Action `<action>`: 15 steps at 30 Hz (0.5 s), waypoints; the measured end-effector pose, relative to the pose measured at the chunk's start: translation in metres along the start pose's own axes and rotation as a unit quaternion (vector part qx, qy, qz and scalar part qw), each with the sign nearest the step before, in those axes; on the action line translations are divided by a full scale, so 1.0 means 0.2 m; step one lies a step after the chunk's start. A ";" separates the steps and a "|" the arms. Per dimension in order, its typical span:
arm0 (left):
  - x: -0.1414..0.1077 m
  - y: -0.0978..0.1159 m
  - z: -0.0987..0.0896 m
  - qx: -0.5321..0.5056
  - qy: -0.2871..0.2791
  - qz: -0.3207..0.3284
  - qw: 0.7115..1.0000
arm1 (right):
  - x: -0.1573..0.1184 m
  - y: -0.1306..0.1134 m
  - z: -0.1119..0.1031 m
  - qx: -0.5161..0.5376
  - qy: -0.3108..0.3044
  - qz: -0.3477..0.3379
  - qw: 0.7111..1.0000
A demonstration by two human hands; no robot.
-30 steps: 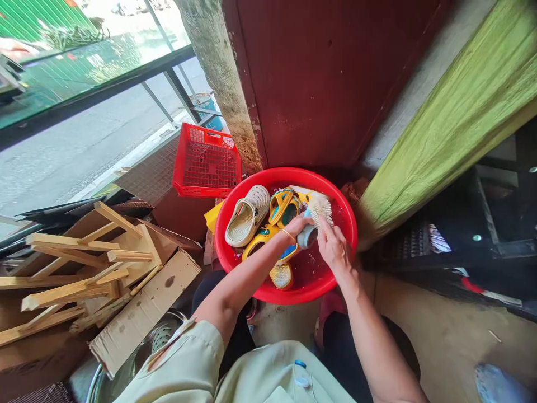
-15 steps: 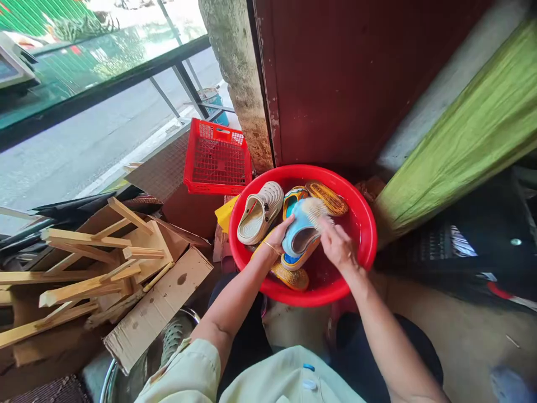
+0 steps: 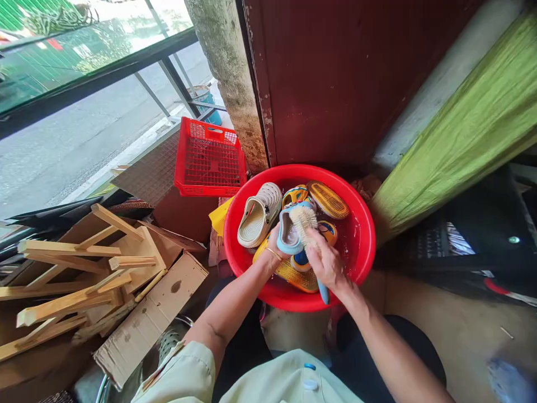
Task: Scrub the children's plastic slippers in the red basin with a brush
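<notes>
**Scrubbing a blue slipper over a red basin**

A blue slipper point(image 3: 286, 238) is grasped firmly in the left hand point(image 3: 274, 246) and held tilted above the middle of a red plastic basin point(image 3: 364, 252). The pale bristles of a scrubbing brush point(image 3: 304, 221) are pressed against it, and the brush's blue handle is clenched in the right hand point(image 3: 329, 266), with its end showing below the fist. Neither hand is released. A cream clog point(image 3: 259, 215) lies to the left in the basin, and an orange-yellow sandal point(image 3: 328, 200) lies upper right, with more yellow footwear beneath the hands, partly hidden, in shallow water.

Wet plastic offers poor grip, so the slipper could be expected to slide from the left hand under brush pressure and fall onto the pile. The soapy handle could likewise turn in the right hand, and the bristles could skid off the slipper's edge. Water flicked by the bristles could be thrown over the rim onto the cardboard point(image 3: 151, 319) and wooden slats point(image 3: 71, 280) at lower left.
</notes>
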State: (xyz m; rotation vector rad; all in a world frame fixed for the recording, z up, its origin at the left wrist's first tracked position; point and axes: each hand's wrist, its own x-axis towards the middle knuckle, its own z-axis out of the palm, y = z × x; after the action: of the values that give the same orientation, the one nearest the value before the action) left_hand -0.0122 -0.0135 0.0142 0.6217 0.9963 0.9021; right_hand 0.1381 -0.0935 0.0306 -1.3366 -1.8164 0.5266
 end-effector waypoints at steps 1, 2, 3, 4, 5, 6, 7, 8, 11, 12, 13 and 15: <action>0.00 0.01 0.00 -0.025 -0.003 0.000 1.000 | -0.01 0.00 0.00 -0.005 -0.012 -0.021 1.000; -0.01 0.02 0.00 -0.055 -0.019 -0.014 0.998 | -0.01 0.01 -0.02 -0.018 -0.018 -0.025 0.999; -0.02 0.03 0.00 -0.080 -0.043 -0.038 0.995 | 0.00 0.03 -0.03 -0.039 -0.015 -0.012 0.999; -0.04 0.04 0.00 -0.091 -0.070 -0.064 0.991 | 0.03 0.06 -0.05 -0.063 -0.002 0.014 0.998; -0.05 0.05 0.00 -0.096 -0.100 -0.092 0.986 | 0.06 0.10 -0.07 -0.085 0.017 0.046 0.995; -0.07 0.06 0.00 -0.099 -0.127 -0.117 0.980 | 0.09 0.12 -0.10 -0.100 0.038 0.073 0.992; -0.08 0.07 0.01 -0.103 -0.148 -0.133 0.975 | 0.11 0.14 -0.12 -0.106 0.055 0.090 0.989; -0.09 0.07 0.01 -0.111 -0.156 -0.139 0.972 | 0.13 0.14 -0.14 -0.104 0.069 0.094 0.988; -0.09 0.07 0.03 -0.145 -0.124 -0.115 0.975 | 0.11 0.08 -0.19 -0.077 0.079 0.050 0.993; -0.08 0.07 0.03 -0.155 -0.099 -0.096 0.978 | 0.08 0.05 -0.19 -0.068 0.074 0.032 0.994; -0.06 0.08 0.03 -0.159 -0.069 -0.076 0.982 | 0.05 0.01 -0.20 -0.060 0.061 0.015 0.996; -0.04 0.09 0.02 -0.144 -0.004 -0.050 0.988 | -0.02 -0.05 -0.18 -0.050 0.009 -0.007 0.999</action>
State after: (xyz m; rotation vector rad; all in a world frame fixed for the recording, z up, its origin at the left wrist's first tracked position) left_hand -0.0163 -0.0109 0.0344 0.3277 0.8606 0.9318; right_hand 0.1621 -0.1055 0.0582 -1.3892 -1.8576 0.4210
